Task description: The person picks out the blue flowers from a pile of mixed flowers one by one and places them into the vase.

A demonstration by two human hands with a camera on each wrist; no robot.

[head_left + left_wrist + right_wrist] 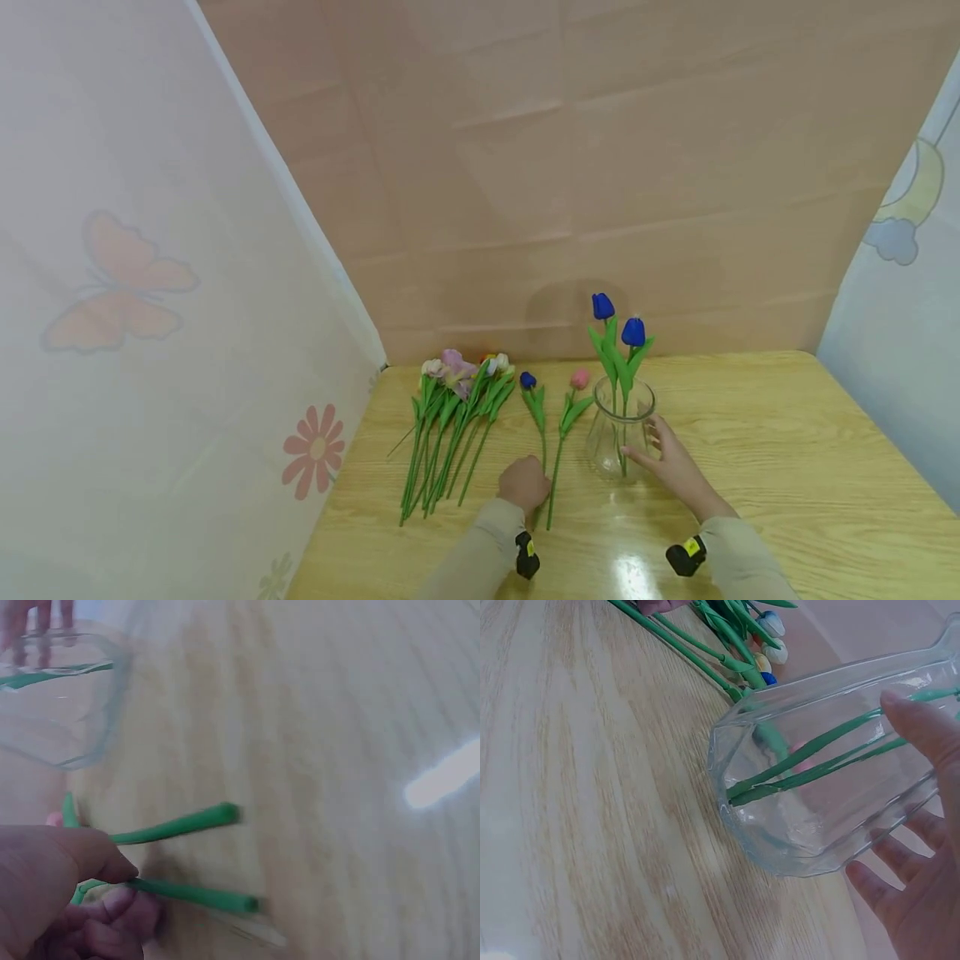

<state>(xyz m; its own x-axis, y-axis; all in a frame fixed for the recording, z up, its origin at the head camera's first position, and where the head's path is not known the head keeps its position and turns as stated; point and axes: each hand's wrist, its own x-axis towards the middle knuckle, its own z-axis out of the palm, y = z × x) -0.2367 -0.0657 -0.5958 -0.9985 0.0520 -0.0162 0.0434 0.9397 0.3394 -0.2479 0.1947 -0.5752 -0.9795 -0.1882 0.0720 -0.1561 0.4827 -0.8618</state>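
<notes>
In the head view my left hand (524, 483) is over the stem of a lying blue tulip (528, 381). The left wrist view shows thumb and fingers pinching that green stem (199, 894) near its cut end. Beside it, apart from the fingers, lies a pink tulip (580, 379). My right hand (675, 468) holds the side of a clear glass vase (600, 446), thumb on one side and fingers on the other. Two blue tulips (633, 332) stand upright in the vase, their stems (810, 776) visible through the glass.
A bunch of artificial flowers (457, 375), white, lilac and other colours, lies on the left of the wooden table (787, 450), stems toward me. A brown cloth backdrop (480, 208) stands behind the table, with pale printed sheets (187, 417) at the sides.
</notes>
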